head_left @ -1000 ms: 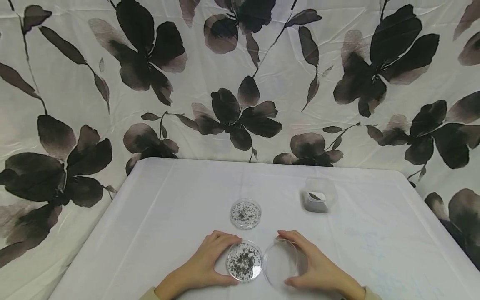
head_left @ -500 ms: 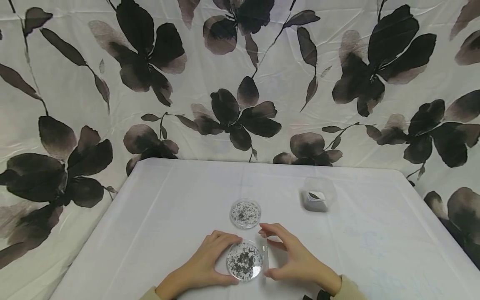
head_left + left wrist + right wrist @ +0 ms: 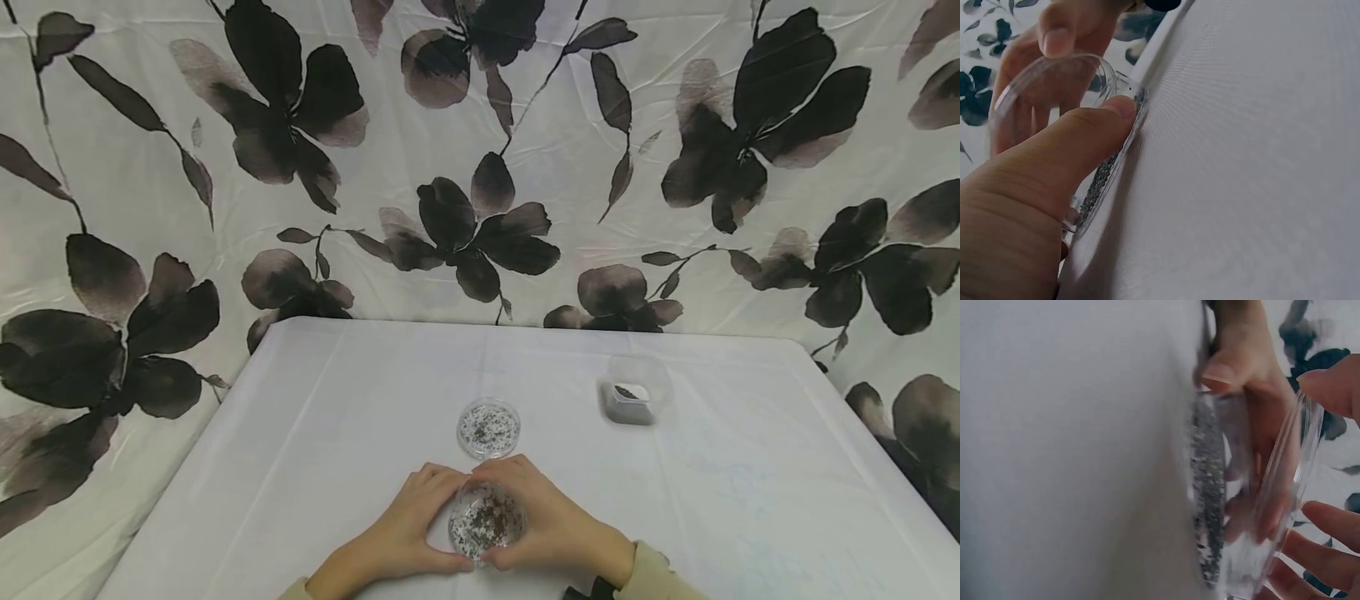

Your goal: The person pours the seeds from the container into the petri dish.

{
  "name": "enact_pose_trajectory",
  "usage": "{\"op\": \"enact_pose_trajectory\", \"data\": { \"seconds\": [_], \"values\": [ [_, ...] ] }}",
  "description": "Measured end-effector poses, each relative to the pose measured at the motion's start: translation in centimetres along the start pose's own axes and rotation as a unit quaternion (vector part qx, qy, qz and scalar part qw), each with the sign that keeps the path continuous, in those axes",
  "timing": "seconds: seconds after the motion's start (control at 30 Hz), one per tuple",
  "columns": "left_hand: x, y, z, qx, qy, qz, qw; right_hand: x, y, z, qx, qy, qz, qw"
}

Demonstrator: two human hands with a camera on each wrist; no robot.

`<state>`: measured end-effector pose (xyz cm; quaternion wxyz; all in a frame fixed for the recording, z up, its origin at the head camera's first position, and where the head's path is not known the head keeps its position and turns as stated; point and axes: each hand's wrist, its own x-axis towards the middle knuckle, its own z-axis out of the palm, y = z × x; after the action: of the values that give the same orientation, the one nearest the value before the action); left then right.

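I see left hand [image 3: 393, 537] gripping near dish [image 3: 486, 522] of dark specks by rim, thumb [image 3: 1079, 150] on edge. Right hand [image 3: 551, 527] pinching clear lid [image 3: 1285, 487] over it, probably not seated. Second speckled dish [image 3: 489, 427] just beyond fingertips; small tub [image 3: 632, 398] farther right.

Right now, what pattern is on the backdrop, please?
Dark flowers and leaves on white backdrop; head view.
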<state>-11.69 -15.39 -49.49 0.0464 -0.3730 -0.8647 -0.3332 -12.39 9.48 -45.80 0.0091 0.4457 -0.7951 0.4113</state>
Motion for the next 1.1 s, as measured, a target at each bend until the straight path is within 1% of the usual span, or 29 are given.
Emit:
{"op": "enact_pose_trajectory", "data": {
  "seconds": [0.07, 0.13, 0.3, 0.43, 0.53, 0.6, 0.77, 0.87, 1.0, 1.1],
  "values": [
    [0.0, 0.0, 0.0, 0.005, -0.002, 0.001, 1.0, 0.1, 0.0, 0.3, -0.023, 0.005, -0.016, 0.9996],
    [-0.1, 0.0, 0.0, 0.011, -0.004, -0.002, 0.9999, 0.1, 0.0, 0.5, -0.036, 0.012, -0.021, 0.9991],
    [-0.2, 0.0, -0.1, 0.014, -0.008, -0.015, 0.9998, -0.1, 0.1, 1.0, -0.033, 0.019, -0.022, 0.999],
    [-0.2, -0.1, -0.1, 0.019, 0.001, 0.0, 0.9998, -0.2, 0.2, 1.4, -0.027, 0.02, -0.02, 0.9992],
    [-0.3, -0.2, -0.1, 0.025, 0.008, 0.01, 0.9996, -0.2, 0.4, 1.6, -0.034, 0.02, -0.023, 0.999],
    [-0.3, -0.2, -0.1, 0.029, 0.012, 0.015, 0.9994, -0.2, 0.8, 1.8, -0.044, 0.025, -0.04, 0.9979],
    [-0.3, 0.0, -0.1, 0.029, 0.004, 0.011, 0.9995, -0.5, 1.9, 2.5, -0.049, 0.048, -0.084, 0.9941],
    [-0.3, 0.0, -0.1, 0.025, 0.004, 0.01, 0.9996, -0.5, 2.1, 2.7, -0.042, 0.056, -0.096, 0.993],
    [-0.3, -0.1, -0.1, 0.019, 0.009, 0.013, 0.9997, -0.5, 2.1, 2.5, -0.046, 0.056, -0.097, 0.9927],
    [-0.3, -0.2, -0.1, 0.012, 0.013, 0.014, 0.9997, -0.6, 2.0, 2.1, -0.068, 0.047, -0.087, 0.9928]
  ]
}}
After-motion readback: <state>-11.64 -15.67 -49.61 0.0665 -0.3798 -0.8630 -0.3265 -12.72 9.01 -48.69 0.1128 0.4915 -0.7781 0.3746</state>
